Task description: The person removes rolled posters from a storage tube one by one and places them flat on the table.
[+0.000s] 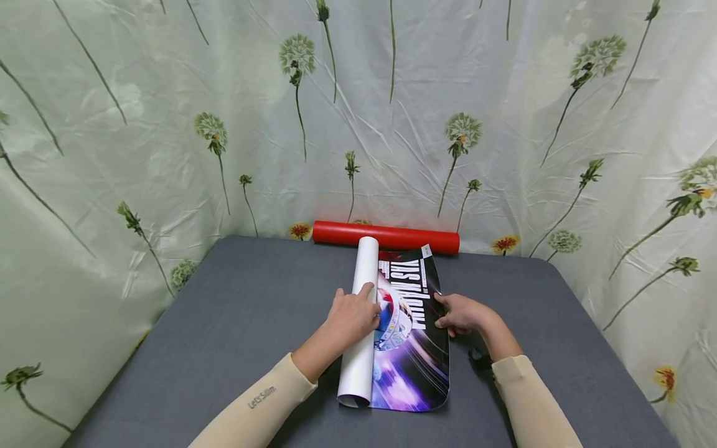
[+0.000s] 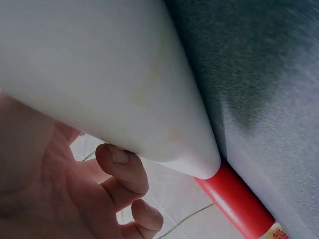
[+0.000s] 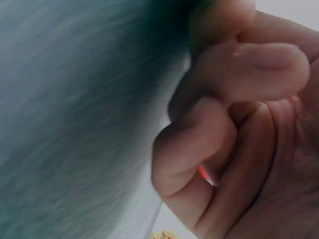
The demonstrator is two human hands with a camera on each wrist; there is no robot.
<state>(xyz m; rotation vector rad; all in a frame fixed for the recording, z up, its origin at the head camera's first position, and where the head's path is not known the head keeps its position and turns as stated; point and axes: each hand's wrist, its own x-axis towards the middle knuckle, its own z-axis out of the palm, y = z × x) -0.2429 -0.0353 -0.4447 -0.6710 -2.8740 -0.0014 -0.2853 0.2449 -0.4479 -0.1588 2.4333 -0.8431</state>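
Observation:
A partly rolled poster (image 1: 417, 367) lies on the grey table, its printed side up with white lettering, black areas and purple streaks. The white back forms a roll (image 1: 361, 367) along its left side, pointing away from me. My left hand (image 1: 351, 316) rests across the middle of this roll, fingers reaching over it; in the left wrist view, bent fingers (image 2: 122, 172) touch the white paper (image 2: 109, 74). At the poster's right edge, my right hand (image 1: 465, 313) pinches the sheet between thumb and fingers. The right wrist view shows curled fingers (image 3: 199, 144), but the pinched edge is hidden.
A red tube (image 1: 403, 238) lies crosswise at the table's back edge, just beyond the poster's far end. Behind it hangs a pale curtain (image 1: 392, 124) printed with dandelions. The grey tabletop (image 1: 235, 311) extends to both sides.

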